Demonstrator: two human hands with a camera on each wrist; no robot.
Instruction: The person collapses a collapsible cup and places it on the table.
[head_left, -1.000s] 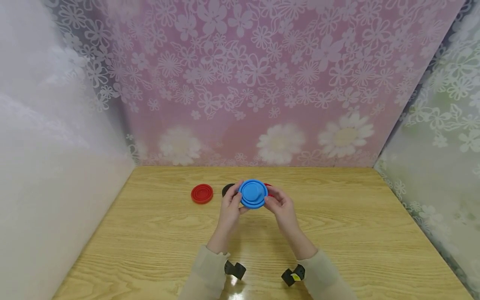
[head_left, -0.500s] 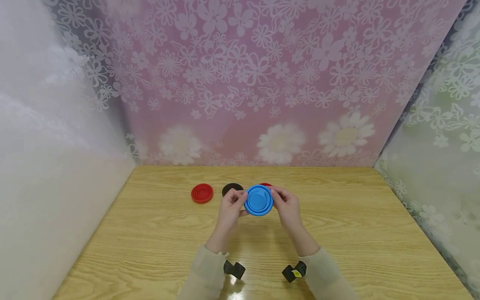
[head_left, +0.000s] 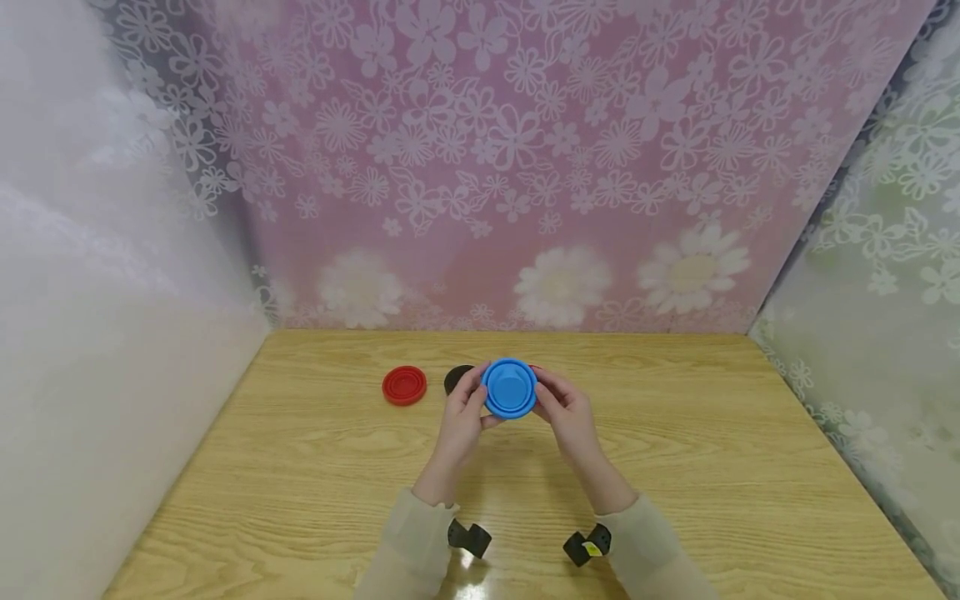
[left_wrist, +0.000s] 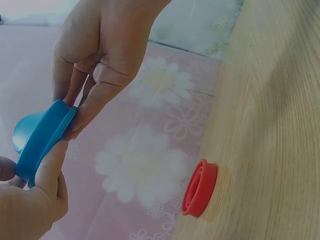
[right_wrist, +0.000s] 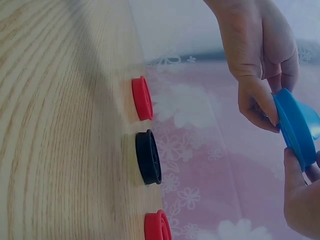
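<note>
A blue collapsible cup (head_left: 510,388) with ringed, folding walls is held above the table in the head view. My left hand (head_left: 459,417) pinches its left rim, thumb in front. My right hand (head_left: 572,421) grips the opposite rim with thumb and fingers. In the left wrist view the cup (left_wrist: 42,140) shows edge-on, a rounded part bulging from one side. The right wrist view also has the cup (right_wrist: 297,129) between both hands, partly cut off by the frame.
On the wooden table (head_left: 337,500) lie a flattened red cup (head_left: 404,385) at left and a black one (head_left: 456,379) partly behind my left hand. Another red cup (left_wrist: 200,189) is mostly hidden behind my hands in the head view. A pink flowered backdrop (head_left: 480,208) stands behind.
The blue cup dipped down and right, then came back up and left, and its middle now looks more level. Both hands keep holding its rim; the cups on the table stayed put.
</note>
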